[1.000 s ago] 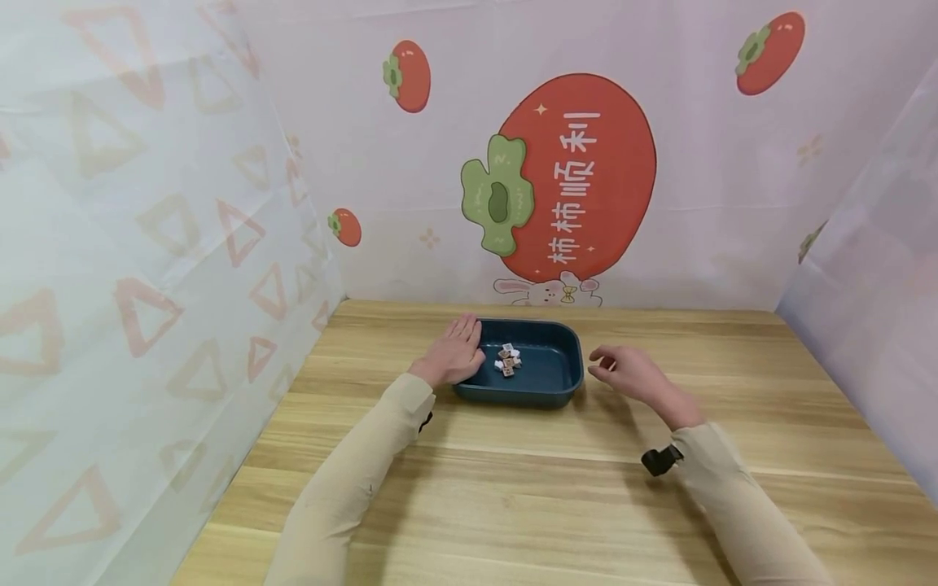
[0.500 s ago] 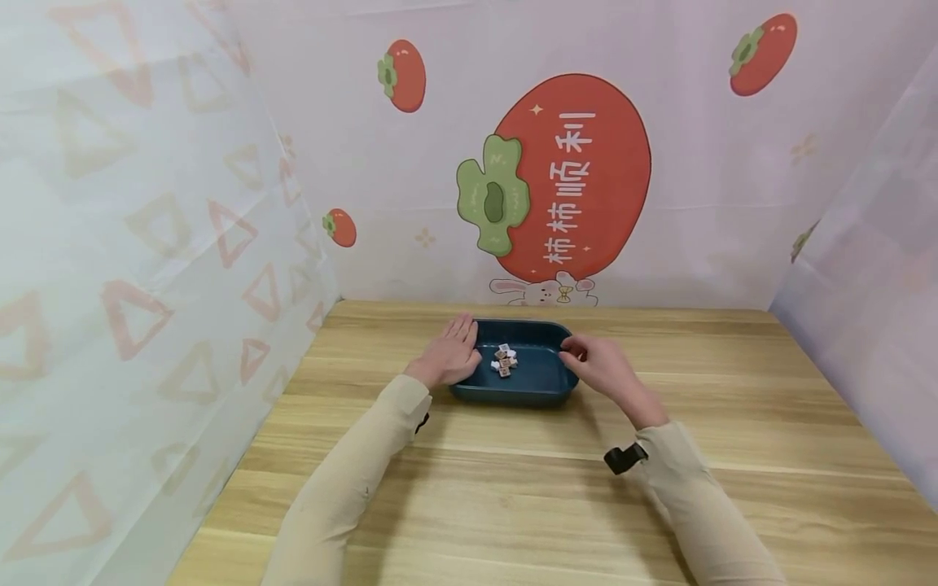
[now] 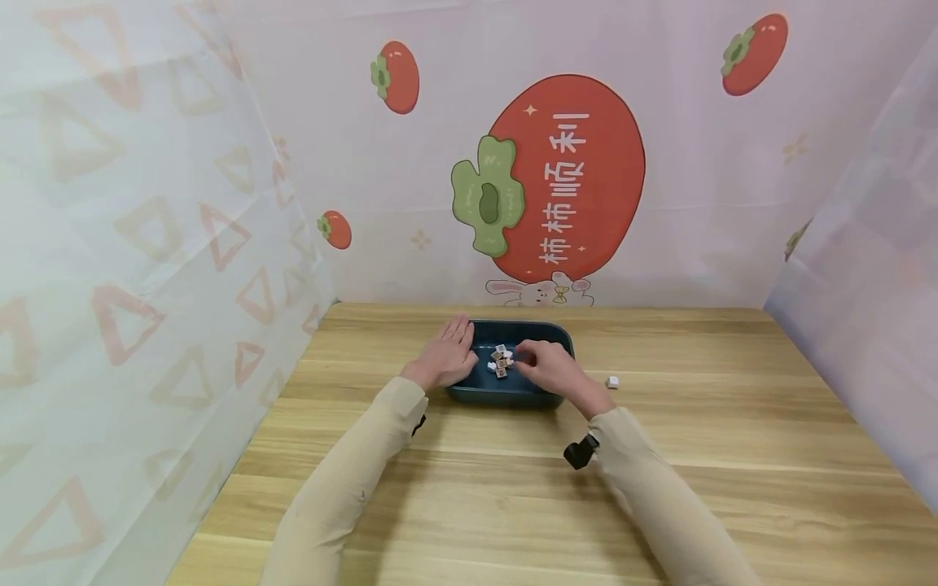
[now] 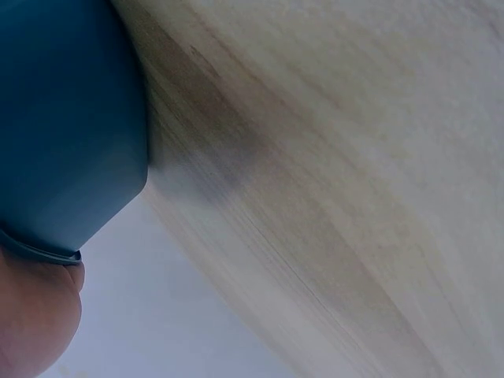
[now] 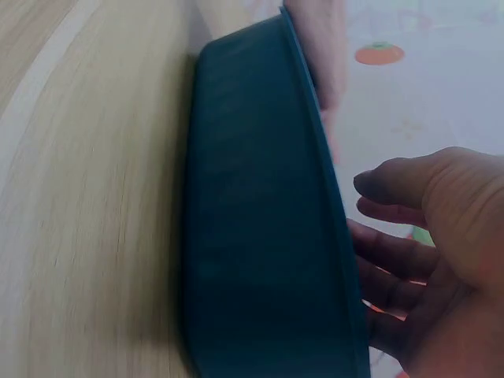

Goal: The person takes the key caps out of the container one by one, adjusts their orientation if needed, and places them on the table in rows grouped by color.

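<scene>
A dark blue rectangular tray (image 3: 506, 397) sits on the table, with a small cluster of white and brown marked cubes (image 3: 501, 362) inside it. My left hand (image 3: 445, 356) rests with straight fingers along the tray's left rim. Over the right half of the tray hovers my right hand (image 3: 550, 366), its fingertips close beside the cubes. In the right wrist view the right hand (image 5: 441, 260) shows beyond the tray wall (image 5: 264, 213), with thumb and fingers loosely bent and nothing visible between them. The left wrist view shows part of a left finger or thumb (image 4: 35, 311) at the rim.
One white cube (image 3: 612, 382) lies on the wooden table (image 3: 476, 488) to the right of the tray. A printed cloth backdrop (image 3: 689, 244) rises behind the table, and another cloth wall (image 3: 146, 325) stands along the left side.
My right hand has moved left from beside the tray to over its inside, near the cubes. The white cube on the table has come into sight. The left hand has kept its place.
</scene>
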The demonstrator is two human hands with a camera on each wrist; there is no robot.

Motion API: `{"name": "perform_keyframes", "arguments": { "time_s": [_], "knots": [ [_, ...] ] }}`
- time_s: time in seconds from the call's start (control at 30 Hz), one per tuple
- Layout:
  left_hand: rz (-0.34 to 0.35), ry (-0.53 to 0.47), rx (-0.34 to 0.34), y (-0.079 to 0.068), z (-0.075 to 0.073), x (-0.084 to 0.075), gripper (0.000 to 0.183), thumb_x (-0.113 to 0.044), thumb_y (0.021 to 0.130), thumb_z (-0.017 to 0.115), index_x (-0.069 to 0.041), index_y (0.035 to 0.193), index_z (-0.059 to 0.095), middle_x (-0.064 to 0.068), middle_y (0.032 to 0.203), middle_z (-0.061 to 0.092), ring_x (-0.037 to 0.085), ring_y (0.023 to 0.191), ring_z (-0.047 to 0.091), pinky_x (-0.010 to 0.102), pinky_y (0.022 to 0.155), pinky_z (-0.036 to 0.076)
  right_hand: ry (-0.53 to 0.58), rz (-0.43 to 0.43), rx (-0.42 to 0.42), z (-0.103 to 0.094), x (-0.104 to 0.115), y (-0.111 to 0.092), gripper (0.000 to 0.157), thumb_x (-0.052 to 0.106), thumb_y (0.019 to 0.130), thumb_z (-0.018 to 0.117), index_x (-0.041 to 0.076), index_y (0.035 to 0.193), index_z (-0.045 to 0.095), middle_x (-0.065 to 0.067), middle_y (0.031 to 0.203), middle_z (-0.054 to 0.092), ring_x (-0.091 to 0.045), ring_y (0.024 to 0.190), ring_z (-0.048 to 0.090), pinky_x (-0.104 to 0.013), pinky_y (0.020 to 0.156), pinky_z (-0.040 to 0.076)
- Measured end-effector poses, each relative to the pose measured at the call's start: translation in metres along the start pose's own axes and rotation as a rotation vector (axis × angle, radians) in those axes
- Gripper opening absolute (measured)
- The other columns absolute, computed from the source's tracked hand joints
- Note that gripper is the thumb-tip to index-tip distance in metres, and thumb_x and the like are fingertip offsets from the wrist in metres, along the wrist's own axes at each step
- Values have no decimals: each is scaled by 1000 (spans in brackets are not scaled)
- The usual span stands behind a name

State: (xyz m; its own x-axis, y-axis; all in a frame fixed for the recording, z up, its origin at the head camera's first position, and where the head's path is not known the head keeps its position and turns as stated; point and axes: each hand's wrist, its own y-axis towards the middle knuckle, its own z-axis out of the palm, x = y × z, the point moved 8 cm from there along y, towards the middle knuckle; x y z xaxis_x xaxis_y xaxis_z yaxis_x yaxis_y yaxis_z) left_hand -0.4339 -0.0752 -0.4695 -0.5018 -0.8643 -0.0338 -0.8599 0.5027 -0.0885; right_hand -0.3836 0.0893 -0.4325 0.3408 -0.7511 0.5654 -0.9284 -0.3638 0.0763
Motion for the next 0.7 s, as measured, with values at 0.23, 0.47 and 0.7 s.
{"name": "perform_keyframes", "arguments": {
  "time_s": [0.23,0.47,0.7],
  "knots": [
    [10,2,-14,-1,-3,0,65,-33,103,28,0,157,10,14,166,1,29,155,1,42,126,5,0,-23,68,20,7,22,27,17,94,63,7,119,69,-4,88,67,-16,72,56,-27,63,48],
    [6,-5,-3,-2,-2,-1,65,-33,104,29,0,157,9,14,166,1,28,155,-1,41,126,3,1,-23,114,35,9,34,28,13,94,63,5,119,68,-9,103,72,-17,81,62,-35,82,57],
    [6,12,-2,-2,0,-2,65,-34,104,28,0,157,10,15,166,3,27,155,-1,42,126,4,-40,14,132,45,1,38,30,14,94,63,6,123,67,-10,113,71,-18,90,64,-41,94,55]
  ]
}}
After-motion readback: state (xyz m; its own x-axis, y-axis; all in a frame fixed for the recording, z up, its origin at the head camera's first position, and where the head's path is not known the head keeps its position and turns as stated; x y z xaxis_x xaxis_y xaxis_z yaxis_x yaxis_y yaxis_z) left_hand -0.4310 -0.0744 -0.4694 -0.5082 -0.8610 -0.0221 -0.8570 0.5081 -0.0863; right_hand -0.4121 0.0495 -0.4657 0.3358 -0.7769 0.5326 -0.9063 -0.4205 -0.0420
